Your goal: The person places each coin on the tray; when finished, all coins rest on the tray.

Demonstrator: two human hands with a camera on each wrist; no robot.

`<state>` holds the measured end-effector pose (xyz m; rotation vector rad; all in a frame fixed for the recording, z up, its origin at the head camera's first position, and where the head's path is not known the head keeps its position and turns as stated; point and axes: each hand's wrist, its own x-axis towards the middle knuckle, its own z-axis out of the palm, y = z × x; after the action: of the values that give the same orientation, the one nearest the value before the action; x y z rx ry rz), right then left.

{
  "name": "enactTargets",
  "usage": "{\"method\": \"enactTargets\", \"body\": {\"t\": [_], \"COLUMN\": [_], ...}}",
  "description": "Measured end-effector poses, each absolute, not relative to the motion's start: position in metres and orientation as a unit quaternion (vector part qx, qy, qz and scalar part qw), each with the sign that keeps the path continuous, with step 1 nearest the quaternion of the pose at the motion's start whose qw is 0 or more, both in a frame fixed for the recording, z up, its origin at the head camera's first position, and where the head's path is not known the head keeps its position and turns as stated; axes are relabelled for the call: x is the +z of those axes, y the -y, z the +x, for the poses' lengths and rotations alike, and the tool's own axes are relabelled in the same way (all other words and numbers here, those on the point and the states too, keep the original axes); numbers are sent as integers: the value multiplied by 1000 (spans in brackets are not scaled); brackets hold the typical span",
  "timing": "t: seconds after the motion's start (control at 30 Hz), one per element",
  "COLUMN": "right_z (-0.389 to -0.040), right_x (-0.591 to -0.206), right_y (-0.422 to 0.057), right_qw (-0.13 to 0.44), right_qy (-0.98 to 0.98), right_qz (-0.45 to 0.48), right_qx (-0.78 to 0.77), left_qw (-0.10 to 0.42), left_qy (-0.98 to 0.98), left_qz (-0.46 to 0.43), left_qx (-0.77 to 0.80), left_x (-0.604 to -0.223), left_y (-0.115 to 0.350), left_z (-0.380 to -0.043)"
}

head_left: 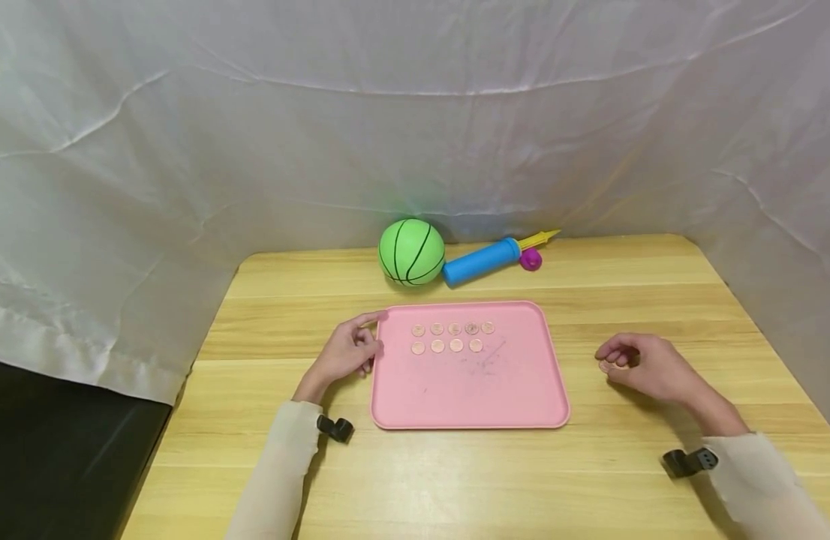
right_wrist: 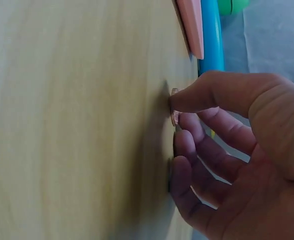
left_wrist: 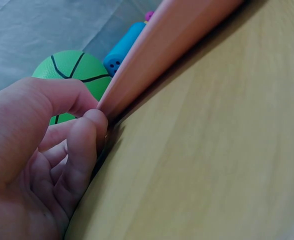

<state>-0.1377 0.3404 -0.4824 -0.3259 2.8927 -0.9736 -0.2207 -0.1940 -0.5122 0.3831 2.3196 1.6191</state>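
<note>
A pink tray (head_left: 469, 401) lies on the table, with several copper-coloured coins (head_left: 437, 346) set out in two rows near its far left part. At the tray's left rim, my left hand (head_left: 344, 351) pinches the edge between thumb and finger, as the left wrist view shows. My right hand (head_left: 651, 367) is to the right of the tray, low over the table. Its thumb and fingertips pinch a coin (right_wrist: 174, 120), which is partly hidden behind the thumb and stands on edge in the right wrist view.
Behind the tray sit a green ball (head_left: 411, 253) with black lines, a blue hand pump (head_left: 482, 262) with a yellow nozzle, and a small purple object (head_left: 531, 259). A pale grey cloth (head_left: 455, 135) hangs around the back and sides of the wooden table (head_left: 442, 480).
</note>
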Motion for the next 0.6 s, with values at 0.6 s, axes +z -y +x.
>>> {"method": "enactTargets", "body": {"t": [0.6], "right_z": [-136], "right_x": [-478], "right_y": [-330], "right_qw": [56], "right_qy": [-932], "right_qz": [-108], "right_qx": [-341], "left_qw": [146], "left_qy": [-802], "left_qz": [128], "left_qx": [564], "left_x": [-514], "left_y": [194], "left_z": [-222]}}
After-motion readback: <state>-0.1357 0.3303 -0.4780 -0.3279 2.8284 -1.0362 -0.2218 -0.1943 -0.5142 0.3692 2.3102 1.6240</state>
